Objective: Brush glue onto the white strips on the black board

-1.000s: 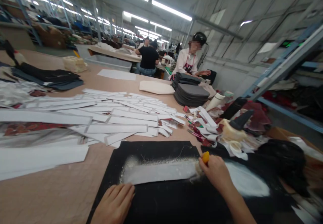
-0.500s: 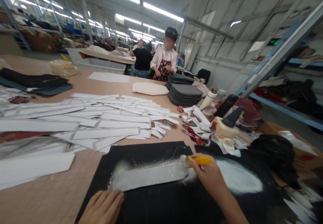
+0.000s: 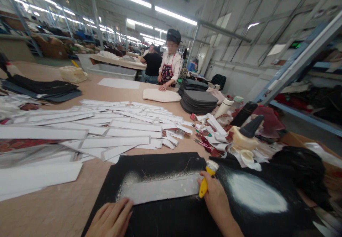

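We are holding yellow brush [image 3: 204,186] with right grip [image 3: 214,190] | left grip [image 3: 110,216] lying flat at grey strip [image 3: 162,190] | cardboard box [image 3: 294,139] containing white material [image 3: 320,149]

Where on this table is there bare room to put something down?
Bare table shows near left, between the white sheet and black mat, and behind the white strips, before the far white paper. The mat is mostly bare between left hand and right hand, below the grey strip. Crowded: the middle, under strips; the right, with scraps and a black bottle.
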Action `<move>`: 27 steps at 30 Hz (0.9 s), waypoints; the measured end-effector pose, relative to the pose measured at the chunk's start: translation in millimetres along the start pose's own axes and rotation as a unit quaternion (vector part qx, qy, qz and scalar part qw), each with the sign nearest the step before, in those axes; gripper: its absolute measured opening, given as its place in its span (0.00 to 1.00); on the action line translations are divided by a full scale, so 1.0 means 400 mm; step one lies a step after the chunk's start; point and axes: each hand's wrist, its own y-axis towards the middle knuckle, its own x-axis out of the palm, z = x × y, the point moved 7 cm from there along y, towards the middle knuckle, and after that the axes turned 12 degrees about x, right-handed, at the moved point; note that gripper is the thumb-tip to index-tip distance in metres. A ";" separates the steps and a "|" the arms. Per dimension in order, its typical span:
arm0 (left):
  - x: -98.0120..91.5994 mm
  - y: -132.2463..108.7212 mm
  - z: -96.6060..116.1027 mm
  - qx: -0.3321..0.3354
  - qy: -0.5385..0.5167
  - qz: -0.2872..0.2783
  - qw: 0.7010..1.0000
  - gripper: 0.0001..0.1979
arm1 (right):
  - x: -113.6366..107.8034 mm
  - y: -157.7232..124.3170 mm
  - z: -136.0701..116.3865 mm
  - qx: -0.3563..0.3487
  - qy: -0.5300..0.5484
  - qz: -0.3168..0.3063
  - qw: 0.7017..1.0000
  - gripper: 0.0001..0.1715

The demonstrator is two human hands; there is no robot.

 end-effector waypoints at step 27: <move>0.034 -0.030 0.016 -0.154 -0.057 0.039 0.986 0.12 | -0.016 0.010 -0.447 -0.099 0.336 -0.198 0.915 0.12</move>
